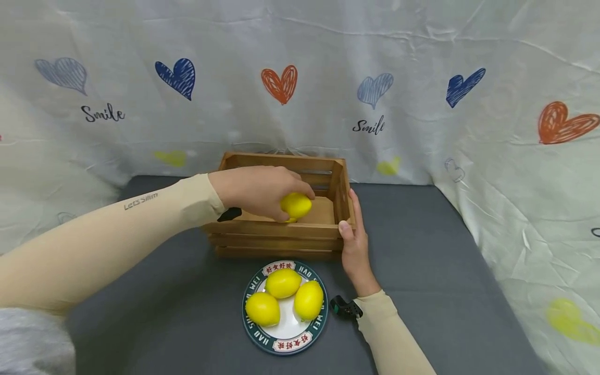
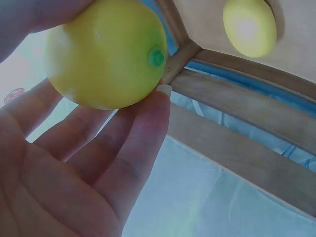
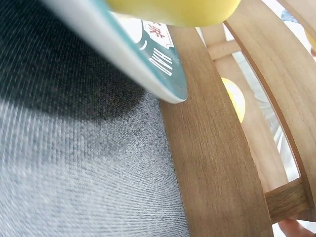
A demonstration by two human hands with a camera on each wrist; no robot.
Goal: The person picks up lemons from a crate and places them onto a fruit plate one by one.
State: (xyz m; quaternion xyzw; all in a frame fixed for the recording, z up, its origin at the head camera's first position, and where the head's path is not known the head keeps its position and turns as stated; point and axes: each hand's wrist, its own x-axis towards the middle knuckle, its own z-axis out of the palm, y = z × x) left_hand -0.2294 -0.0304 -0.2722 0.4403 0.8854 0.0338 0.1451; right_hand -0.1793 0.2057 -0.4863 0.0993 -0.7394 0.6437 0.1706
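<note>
Lemon (image 1: 297,204) in the left hand (image 1: 260,190), near the middle of the head view, sits within the walls of a wooden crate (image 1: 276,241); from where I stand I can't tell if it touches the floor of the crate. The fingers are curled round it, thumb on the other side, parted only as far as the fruit needs. I'd call the job part done: three lemons (image 1: 283,283) lie on a round plate (image 1: 287,324) at the bottom centre of the frame, one is in hand and not yet released, and another lemon (image 2: 249,28) lies on the crate floor, upper right in the left wrist view. The right hand (image 1: 358,255), right of centre, grips the crate's near right corner, thumb at the front rim and fingers along the outer end. Between plate and crate interior rises the slatted front wall, with the plate just beside it, and the left sleeve (image 1: 126,234) cuts in from the lower left, so part of the inside is hidden. A black strap (image 1: 346,307) circles the right wrist beside the plate. Everything rests on a dark grey surface (image 1: 412,250), with a heart-printed curtain (image 1: 319,31) across the top.
</note>
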